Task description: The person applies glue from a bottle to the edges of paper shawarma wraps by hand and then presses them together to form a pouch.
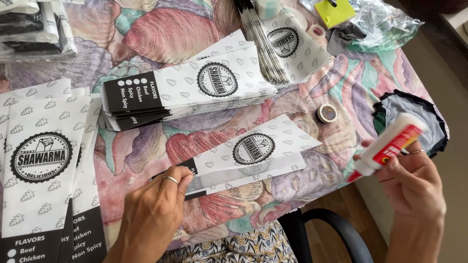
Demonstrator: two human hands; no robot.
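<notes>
Now glue tube (pixel 388 145) within right hand (pixel 414 187).

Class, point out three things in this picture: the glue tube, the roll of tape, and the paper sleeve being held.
glue tube (pixel 390 145), head view, middle of its white and red body
roll of tape (pixel 327 113), head view, its top rim
paper sleeve (pixel 253 149), head view, on its round printed emblem
</notes>
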